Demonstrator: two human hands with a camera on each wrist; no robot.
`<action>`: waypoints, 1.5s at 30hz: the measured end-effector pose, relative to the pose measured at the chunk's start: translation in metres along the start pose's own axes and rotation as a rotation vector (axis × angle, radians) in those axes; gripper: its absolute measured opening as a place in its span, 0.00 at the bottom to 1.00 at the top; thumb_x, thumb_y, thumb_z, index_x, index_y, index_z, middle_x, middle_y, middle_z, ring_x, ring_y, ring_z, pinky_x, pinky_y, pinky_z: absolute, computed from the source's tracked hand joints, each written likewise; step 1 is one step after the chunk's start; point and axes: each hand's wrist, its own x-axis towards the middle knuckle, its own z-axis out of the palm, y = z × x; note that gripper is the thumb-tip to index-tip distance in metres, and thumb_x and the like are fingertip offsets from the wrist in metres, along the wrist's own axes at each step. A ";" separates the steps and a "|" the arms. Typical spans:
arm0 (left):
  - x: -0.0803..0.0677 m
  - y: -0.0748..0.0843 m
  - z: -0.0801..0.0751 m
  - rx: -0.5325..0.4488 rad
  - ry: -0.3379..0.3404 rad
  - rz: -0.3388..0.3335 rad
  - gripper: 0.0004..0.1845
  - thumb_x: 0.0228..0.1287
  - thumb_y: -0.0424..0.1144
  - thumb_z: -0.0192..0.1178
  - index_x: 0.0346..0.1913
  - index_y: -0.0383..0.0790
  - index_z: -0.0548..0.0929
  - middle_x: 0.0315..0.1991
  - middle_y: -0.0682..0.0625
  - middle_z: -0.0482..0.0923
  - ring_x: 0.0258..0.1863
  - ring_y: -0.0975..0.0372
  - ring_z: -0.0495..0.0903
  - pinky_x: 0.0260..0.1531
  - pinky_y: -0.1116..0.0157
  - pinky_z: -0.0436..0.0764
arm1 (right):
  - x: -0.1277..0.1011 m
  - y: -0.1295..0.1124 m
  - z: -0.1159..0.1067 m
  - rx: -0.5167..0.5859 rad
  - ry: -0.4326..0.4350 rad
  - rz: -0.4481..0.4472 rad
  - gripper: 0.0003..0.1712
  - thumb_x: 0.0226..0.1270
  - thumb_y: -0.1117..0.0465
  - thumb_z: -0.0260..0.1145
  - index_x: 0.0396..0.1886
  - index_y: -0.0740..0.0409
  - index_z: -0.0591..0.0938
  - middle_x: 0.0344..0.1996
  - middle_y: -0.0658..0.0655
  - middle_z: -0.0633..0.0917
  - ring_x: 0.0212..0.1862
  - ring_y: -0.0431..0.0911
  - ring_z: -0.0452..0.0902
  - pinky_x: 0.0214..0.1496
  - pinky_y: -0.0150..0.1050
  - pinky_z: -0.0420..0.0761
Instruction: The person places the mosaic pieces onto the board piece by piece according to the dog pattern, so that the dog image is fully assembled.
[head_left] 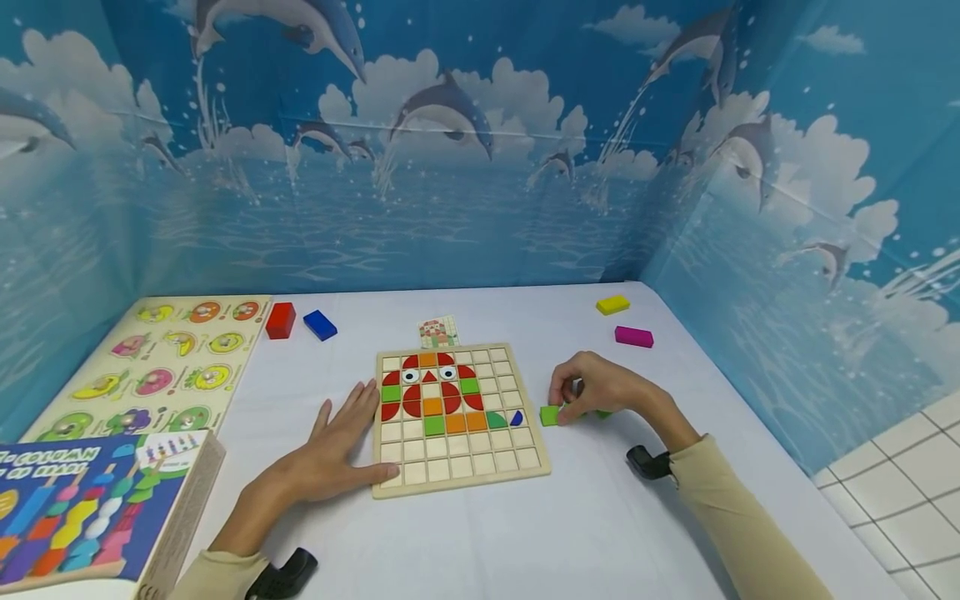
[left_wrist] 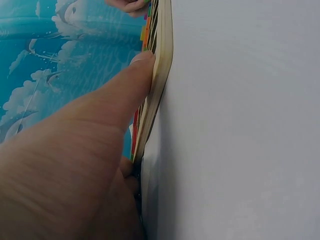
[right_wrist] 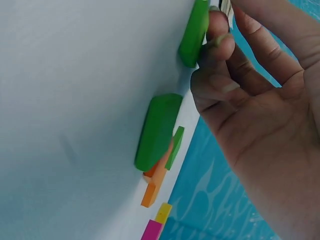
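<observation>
A wooden grid board (head_left: 461,483) lies on the white table, with red, orange and green tiles and two eye tiles forming a face-like pattern. My left hand (head_left: 337,450) rests with spread, straight fingers along the board's left edge. Its thumb (left_wrist: 120,97) touches the near-left corner. To the right of the board, my right hand (head_left: 600,390) pinches a green square tile (head_left: 550,415) between thumb and fingertips, low over the table. Behind that hand lies another green block (right_wrist: 159,132), mostly hidden by the hand in the head view.
A small pattern card (head_left: 438,332) lies behind the board. Red (head_left: 281,321) and blue (head_left: 320,325) blocks are at back left; yellow (head_left: 613,304) and magenta (head_left: 633,337) blocks at back right. A fruit board (head_left: 168,350) and a boxed toy (head_left: 97,508) occupy the left side.
</observation>
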 end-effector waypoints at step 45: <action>0.004 -0.012 0.007 0.047 0.027 -0.002 0.68 0.59 0.73 0.70 0.89 0.40 0.47 0.90 0.45 0.39 0.89 0.48 0.32 0.81 0.36 0.26 | 0.057 -0.121 0.099 0.027 0.077 -0.210 0.07 0.59 0.71 0.83 0.35 0.63 0.92 0.26 0.50 0.88 0.28 0.35 0.80 0.35 0.30 0.85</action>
